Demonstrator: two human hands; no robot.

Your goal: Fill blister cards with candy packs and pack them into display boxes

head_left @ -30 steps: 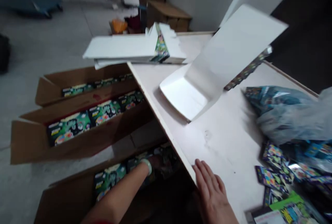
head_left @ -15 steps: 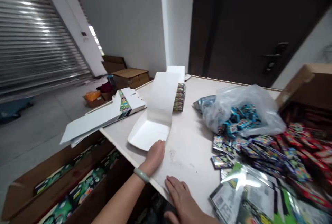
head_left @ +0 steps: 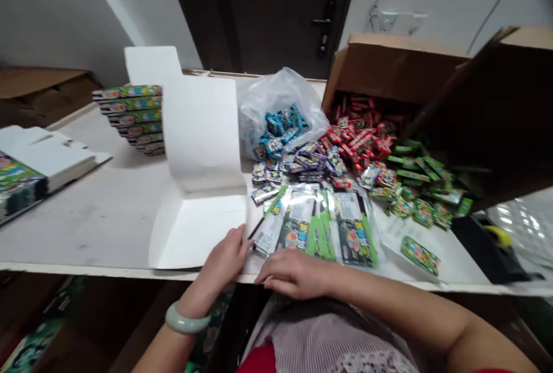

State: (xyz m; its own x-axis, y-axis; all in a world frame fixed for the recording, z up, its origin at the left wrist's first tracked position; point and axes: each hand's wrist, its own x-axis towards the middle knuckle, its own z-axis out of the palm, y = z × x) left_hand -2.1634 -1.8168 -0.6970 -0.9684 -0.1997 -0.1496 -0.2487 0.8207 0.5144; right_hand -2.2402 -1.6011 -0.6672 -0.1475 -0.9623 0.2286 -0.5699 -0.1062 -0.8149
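Note:
An open white box [head_left: 201, 232] stands on the table with its lid raised, its printed side out of sight. My left hand [head_left: 224, 259], wearing a pale bangle at the wrist, is closed on the box's right wall near the front corner. At the table's front edge rests my right hand [head_left: 294, 274], fingers loosely stretched and nothing visible in them. Flat clear plastic pouches [head_left: 322, 229] with green and black printing lie just beyond it. Behind these are small purple packets [head_left: 309, 159] in a heap.
A plastic bag [head_left: 283, 87] holds blue packets. Red packets [head_left: 360, 134] and green packets [head_left: 419, 168] spill from a cardboard box [head_left: 389, 67]. Packed boxes [head_left: 133, 122] are stacked behind the white box; flat white cartons [head_left: 56, 157] lie left. A black tape dispenser [head_left: 486, 246] is far right.
My view has turned right, bringing the packets and cardboard box to the middle. The white box has come to the table's front edge beside the pouches with my left hand on it.

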